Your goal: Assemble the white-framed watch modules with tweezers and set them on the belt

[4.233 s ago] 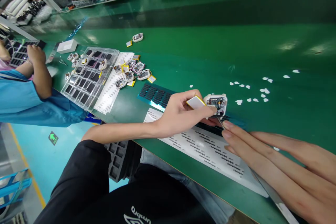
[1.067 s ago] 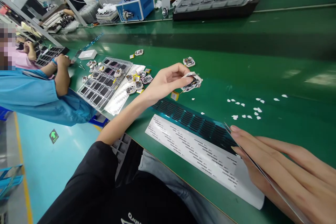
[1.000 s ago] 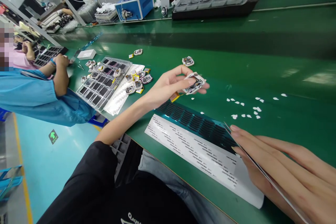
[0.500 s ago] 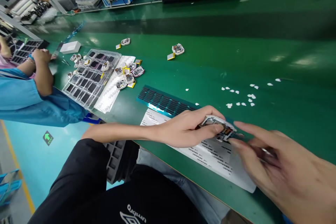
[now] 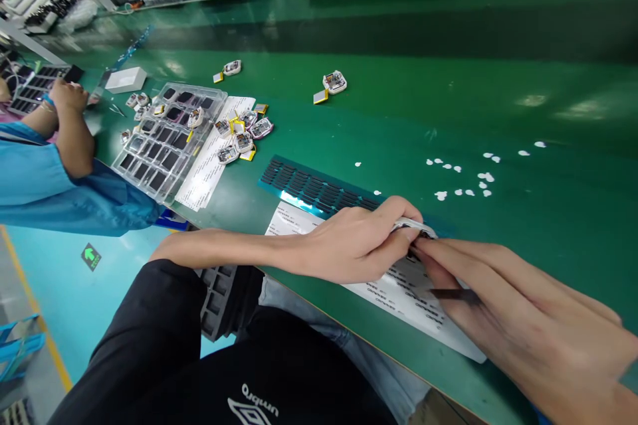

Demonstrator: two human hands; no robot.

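Note:
My left hand (image 5: 356, 242) is closed around a small white watch housing (image 5: 415, 224), its thumb and index finger on the sides. The housing is tilted, so its open inside is mostly hidden by my fingers. At its right end my right hand (image 5: 518, 305) pinches in, thumb and fingertips together against the edge. What lies between those fingertips is hidden. A slim dark strip (image 5: 451, 293), perhaps a tool tucked in the palm, sticks out from my right hand. Beneath both hands lies a printed white sheet (image 5: 393, 292), beside a blue film with black strips (image 5: 319, 189).
White stickers (image 5: 486, 176) are scattered at right. Watch housings with yellow-edged batteries (image 5: 244, 136) are piled left of the film, near a clear tray (image 5: 164, 146). Two more housings (image 5: 334, 82) lie farther back. A co-worker's blue sleeve (image 5: 74, 186) reaches in at left.
My right fingers have moved left and closed in on the housing's right end. The housing has tilted, so less of its inside shows. The view has shifted slightly downward.

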